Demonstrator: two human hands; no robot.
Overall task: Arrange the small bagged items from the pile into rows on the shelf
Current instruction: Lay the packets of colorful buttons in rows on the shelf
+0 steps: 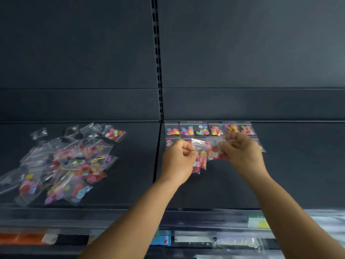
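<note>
Clear plastic bags of coloured buttons (pixel 207 154) are pinched by both hands, left hand (pixel 179 157) and right hand (pixel 240 152). Loose pile (pixel 63 165) lies at nine o'clock on the dark shelf (pixel 280 174); the bags' count looks like two.

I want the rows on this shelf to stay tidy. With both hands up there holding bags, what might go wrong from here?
1. The left hand and right hand pinch several slippery bags together; one may slip and land crooked.
2. The hands work right above the second row, which they partly hide, so setting a bag down may nudge those bags or the back row askew.
</note>
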